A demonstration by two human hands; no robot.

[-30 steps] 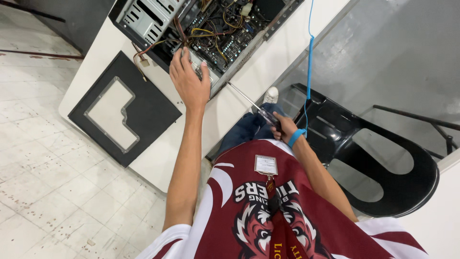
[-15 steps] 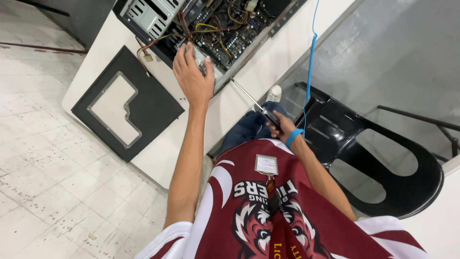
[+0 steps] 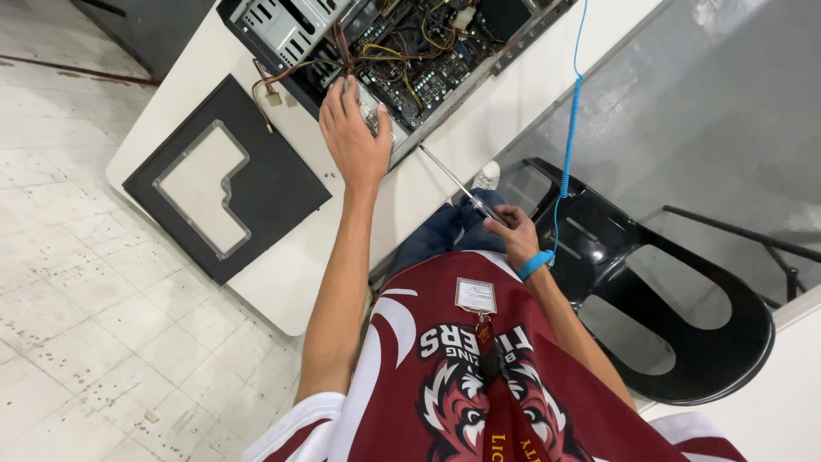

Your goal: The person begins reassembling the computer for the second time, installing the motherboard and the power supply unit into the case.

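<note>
White tabletop (image 3: pixel 513 103) carries an opened computer case (image 3: pixel 402 43), its black side panel (image 3: pixel 227 188) lying alongside. I rest my left hand (image 3: pixel 355 141), fingers spread flat and holding nothing, on the case's edge; my right hand (image 3: pixel 513 235) is closed around a slim screwdriver (image 3: pixel 453 180) pointing toward the case.

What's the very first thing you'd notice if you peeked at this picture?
Probably the opened computer case at the top of the white table, full of coloured wires, with the left hand resting on its edge. Next, the long screwdriver gripped in the right hand, near the person's lap. A black side panel with a clear window lies flat on the table's left.
</note>
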